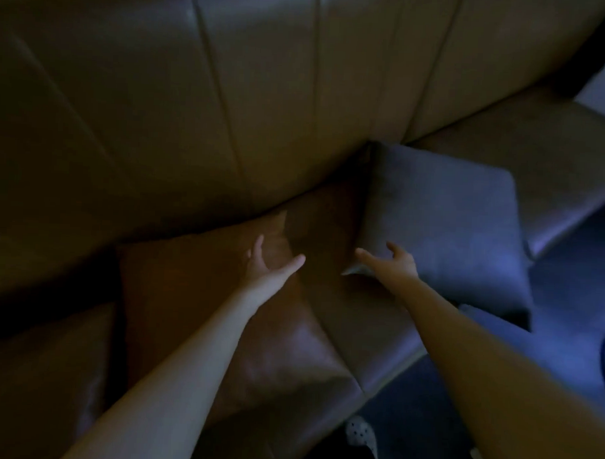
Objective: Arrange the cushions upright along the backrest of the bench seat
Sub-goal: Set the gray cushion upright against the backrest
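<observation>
The square blue-grey fabric cushion [441, 227] and flat brown leather cushion [196, 294] both lie unraised. Both grips, left hand [271, 259] and right hand [394, 263], are spread, holding nothing.

Brown leather bench seat [369, 338], with brown cushion [196, 294] and grey cushion [445, 217] flat on it.

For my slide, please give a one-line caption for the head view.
Both open hands, left hand and right hand, reach toward a brown cushion and grey cushion on a leather bench seat.
</observation>
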### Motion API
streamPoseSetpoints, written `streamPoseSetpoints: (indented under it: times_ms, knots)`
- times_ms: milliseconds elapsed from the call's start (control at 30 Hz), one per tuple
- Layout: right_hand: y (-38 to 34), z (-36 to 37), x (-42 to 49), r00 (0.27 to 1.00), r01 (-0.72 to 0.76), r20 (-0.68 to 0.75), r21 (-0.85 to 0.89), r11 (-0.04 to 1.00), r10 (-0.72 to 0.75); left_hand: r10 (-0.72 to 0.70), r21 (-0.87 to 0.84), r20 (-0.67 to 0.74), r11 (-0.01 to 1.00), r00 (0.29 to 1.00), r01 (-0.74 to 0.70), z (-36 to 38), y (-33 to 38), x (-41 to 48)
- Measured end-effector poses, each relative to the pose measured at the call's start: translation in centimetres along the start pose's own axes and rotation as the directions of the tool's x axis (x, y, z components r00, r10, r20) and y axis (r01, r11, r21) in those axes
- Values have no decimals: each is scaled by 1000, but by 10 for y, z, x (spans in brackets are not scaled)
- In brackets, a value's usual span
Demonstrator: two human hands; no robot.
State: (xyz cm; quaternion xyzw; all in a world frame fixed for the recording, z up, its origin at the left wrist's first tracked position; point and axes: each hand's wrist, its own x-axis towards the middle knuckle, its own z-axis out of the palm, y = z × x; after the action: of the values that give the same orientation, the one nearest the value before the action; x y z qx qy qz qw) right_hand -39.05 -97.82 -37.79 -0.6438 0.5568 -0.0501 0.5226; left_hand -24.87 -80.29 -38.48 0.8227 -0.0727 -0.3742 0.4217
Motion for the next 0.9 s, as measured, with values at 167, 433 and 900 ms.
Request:
streamPoseSetpoints:
  times_ms: [167,433,900]
  knots:
    - [22,-95,59,991,-31,-132,-35,999,26,32,-17,155,999,987,-30,105,63,18]
    - [83,-200,139,969,-137,-202,29,990,140,-36,114,78,993,996,27,214,96,60]
    - [116,-217,171,947,-152,-242,234,960,209,-102,154,-131,981,986,121,233,89,89]
